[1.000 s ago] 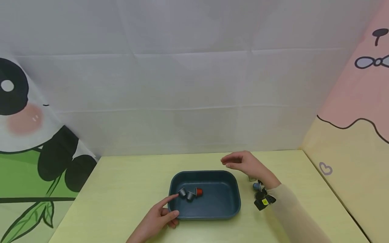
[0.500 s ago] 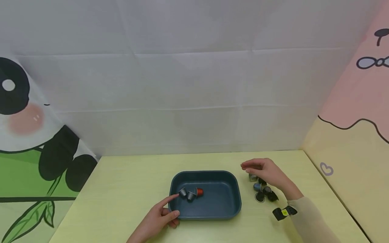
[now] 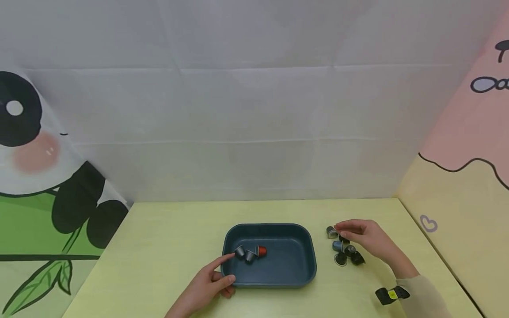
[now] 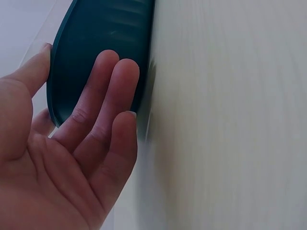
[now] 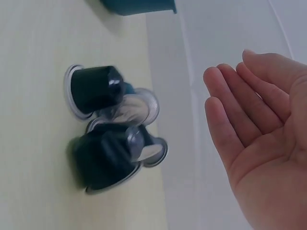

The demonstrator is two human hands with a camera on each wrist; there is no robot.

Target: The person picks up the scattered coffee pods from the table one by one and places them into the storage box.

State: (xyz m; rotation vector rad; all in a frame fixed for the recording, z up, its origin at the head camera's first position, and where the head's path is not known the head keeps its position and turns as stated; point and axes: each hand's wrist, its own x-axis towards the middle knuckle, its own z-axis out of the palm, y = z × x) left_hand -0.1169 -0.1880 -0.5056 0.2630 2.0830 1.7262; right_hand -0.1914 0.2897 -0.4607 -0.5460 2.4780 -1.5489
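Note:
A dark blue-green tray (image 3: 286,282) stands on the table, holding a red coffee capsule (image 3: 262,251) and two grey capsules (image 3: 250,257) towards its left side. At the tray's left end my left hand (image 3: 203,285) holds the rim, index finger and thumb over the edge; in the left wrist view the other fingers (image 4: 125,86) lie along the outer wall. My right hand (image 3: 367,238) hovers with loosely bent fingers over a group of coffee capsules (image 3: 340,259) right of the tray. Nothing shows in its palm (image 5: 268,158) in the right wrist view.
The loose group includes a blue capsule (image 3: 337,246), a silver-grey one (image 3: 331,232) at the back and several black ones (image 5: 98,91), some touching. A pale wall sheet (image 3: 258,132) rises behind the table (image 3: 167,238). A black wrist device (image 3: 391,295) sits at my right sleeve.
My right hand has moved from behind the tray's back right corner, rightwards and nearer, down over the loose capsules. My left hand and the tray keep their place.

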